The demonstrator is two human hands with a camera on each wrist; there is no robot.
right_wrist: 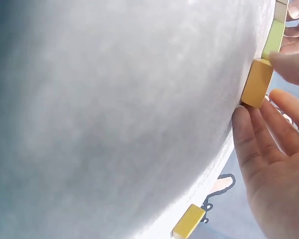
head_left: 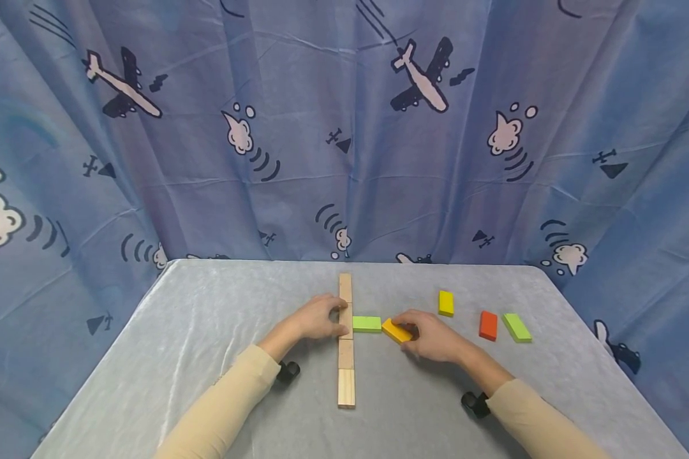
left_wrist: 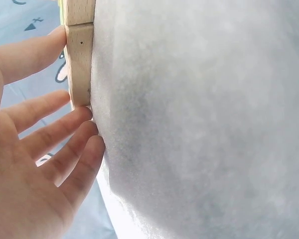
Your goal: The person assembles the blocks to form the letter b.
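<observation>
Bare plain wooden blocks (head_left: 346, 354) lie end to end in a row running away from me. My left hand (head_left: 323, 317) rests against the row's left side, its thumb and fingertips touching one wooden block (left_wrist: 80, 62), fingers fairly straight in the left wrist view. A green block (head_left: 367, 324) butts against the row's right side, lying crosswise. At its right end is an orange block (head_left: 397, 331), set at a slant, one corner at or very near the green one. My right hand (head_left: 433, 335) holds this orange block (right_wrist: 257, 83) between thumb and fingers.
To the right lie a yellow block (head_left: 446, 303), a red block (head_left: 488, 326) and another green block (head_left: 517, 327). A pale cloth covers the table (head_left: 207, 331). Behind its far edge hangs a blue curtain (head_left: 298, 191) printed with planes.
</observation>
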